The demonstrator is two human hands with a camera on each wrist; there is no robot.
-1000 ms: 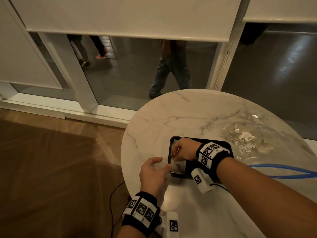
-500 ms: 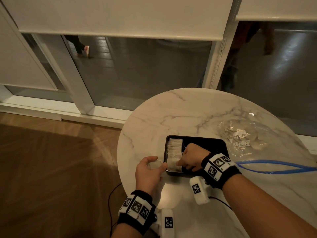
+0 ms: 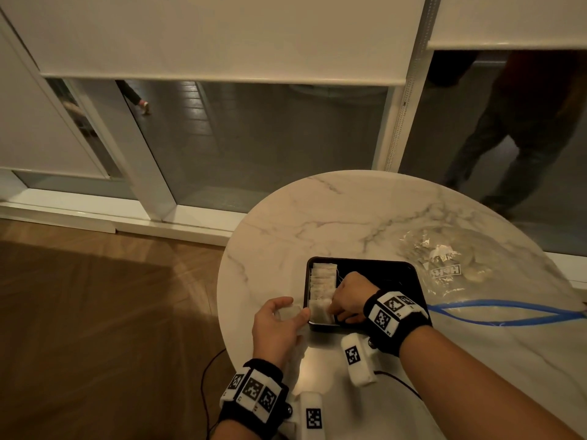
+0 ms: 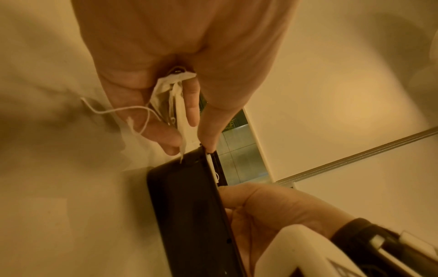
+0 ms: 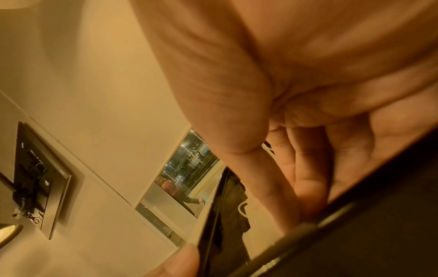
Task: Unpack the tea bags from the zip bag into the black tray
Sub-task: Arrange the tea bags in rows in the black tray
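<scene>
Left hand (image 3: 279, 325) grips tea bags (image 4: 170, 93) beside tray (image 3: 381, 268); right hand (image 3: 347, 295) inside tray, fingers curled on bag (image 3: 319, 309); zip bag (image 3: 451, 265) lies apart on surface (image 3: 317, 217).

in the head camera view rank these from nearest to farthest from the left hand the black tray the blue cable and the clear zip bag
1. Black plastic tray: its near-left corner is right beside the left hand.
2. Blue cable: right of the tray, on the marble table.
3. Clear plastic zip bag: far right, beyond the tray.
</scene>
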